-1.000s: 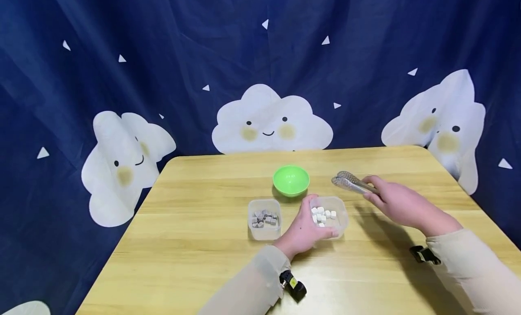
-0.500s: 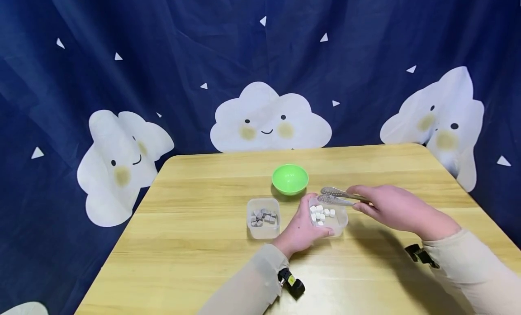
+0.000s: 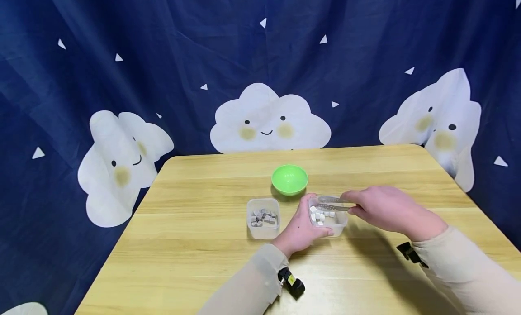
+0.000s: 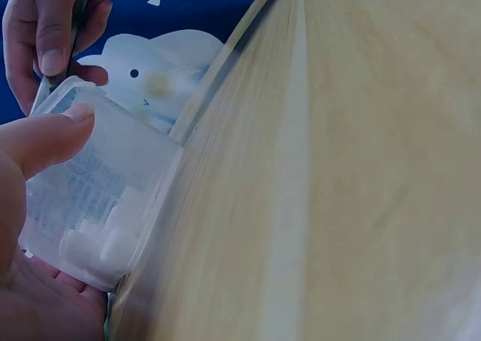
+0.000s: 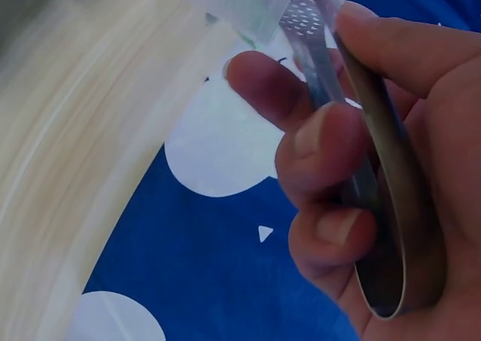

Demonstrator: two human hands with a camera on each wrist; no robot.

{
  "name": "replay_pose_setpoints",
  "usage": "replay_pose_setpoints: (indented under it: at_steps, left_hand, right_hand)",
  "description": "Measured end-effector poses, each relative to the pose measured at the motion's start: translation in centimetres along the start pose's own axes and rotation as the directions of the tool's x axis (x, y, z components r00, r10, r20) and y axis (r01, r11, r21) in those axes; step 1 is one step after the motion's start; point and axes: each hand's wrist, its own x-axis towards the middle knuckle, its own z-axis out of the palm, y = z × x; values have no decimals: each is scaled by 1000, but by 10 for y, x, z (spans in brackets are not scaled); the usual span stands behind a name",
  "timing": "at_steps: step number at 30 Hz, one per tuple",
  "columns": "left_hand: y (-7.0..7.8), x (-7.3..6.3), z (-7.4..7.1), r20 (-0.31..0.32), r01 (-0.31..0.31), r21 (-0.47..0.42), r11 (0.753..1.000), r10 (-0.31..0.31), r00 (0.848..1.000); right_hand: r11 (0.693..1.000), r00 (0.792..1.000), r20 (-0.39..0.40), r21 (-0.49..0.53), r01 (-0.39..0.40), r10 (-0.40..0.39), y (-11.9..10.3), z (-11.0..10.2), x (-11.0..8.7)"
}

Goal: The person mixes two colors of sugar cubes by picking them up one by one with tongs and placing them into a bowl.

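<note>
My left hand grips a clear plastic container from its left side, thumb across the near wall. Several white cubes lie in its left part. Metal tongs with perforated tips are held in my right hand, which comes in from the right. Their tips reach over the container's opening, above the cubes, with a gap between the two arms. In the right wrist view, the thumb and curled fingers wrap the bent tongs. The left wrist view has the left thumb on the container wall.
A second clear container with several grey cubes stands left of my left hand. Behind the two containers is a green bowl. All stand on a wooden table, with a dark blue cloud-print curtain behind its far edge.
The tongs have moved left and down, from right of the container to over the white cubes, and their arms spread along the way. My left hand keeps its hold on the container.
</note>
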Motion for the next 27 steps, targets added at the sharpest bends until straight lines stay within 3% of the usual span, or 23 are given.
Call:
replay_pose_setpoints:
  at_steps: [14, 27]
  left_hand:
    - [-2, 0, 2, -3, 24, -13, 1000, -24, 1000]
    - [-1, -1, -1, 8, 10, -35, 999, -10, 1000]
  right_hand:
    - [998, 1000, 14, -56, -20, 21, -6, 5, 6]
    - [999, 999, -36, 30, 35, -34, 1, -8, 0]
